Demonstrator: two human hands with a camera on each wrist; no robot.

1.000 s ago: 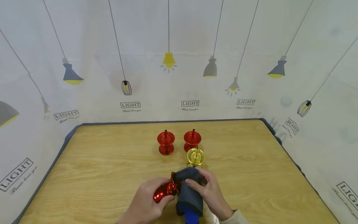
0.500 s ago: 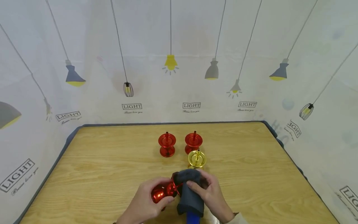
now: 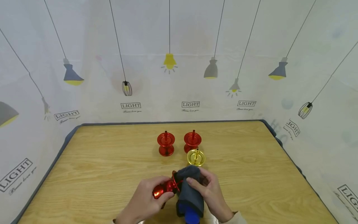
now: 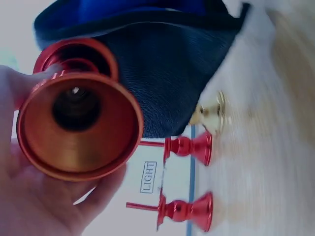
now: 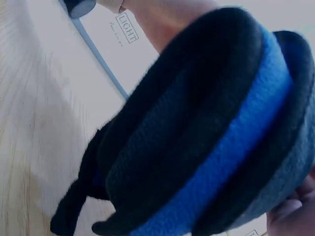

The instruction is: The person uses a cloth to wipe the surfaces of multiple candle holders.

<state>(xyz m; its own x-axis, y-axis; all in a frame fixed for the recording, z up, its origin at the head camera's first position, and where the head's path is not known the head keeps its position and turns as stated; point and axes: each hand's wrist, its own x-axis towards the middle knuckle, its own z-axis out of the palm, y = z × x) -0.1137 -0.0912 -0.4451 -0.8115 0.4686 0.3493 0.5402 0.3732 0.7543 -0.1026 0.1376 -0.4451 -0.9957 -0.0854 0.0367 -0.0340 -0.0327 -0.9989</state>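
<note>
My left hand (image 3: 144,197) grips a shiny red candle holder (image 3: 167,187) by its stem and base, tipped on its side with its dish toward the right. The left wrist view looks into the hollow flared base (image 4: 81,155). With my right hand (image 3: 212,193) I hold a folded dark grey and blue cloth (image 3: 191,191) against the dish, its spike partly hidden by the fabric. In the right wrist view the cloth (image 5: 221,152) fills most of the picture in thick folds. Blue lining hangs out at its lower end.
Two red candle holders (image 3: 166,140) (image 3: 192,139) stand upright farther back on the wooden table (image 3: 112,155). A gold candle holder (image 3: 195,158) stands just beyond the cloth. A white curtain (image 3: 156,87) printed with lamps surrounds the table's back and sides.
The red candle holder has turned slightly back and forth in my left hand. The cloth shifts a little against its dish, both hands keeping their hold. The standing candle holders stay put.
</note>
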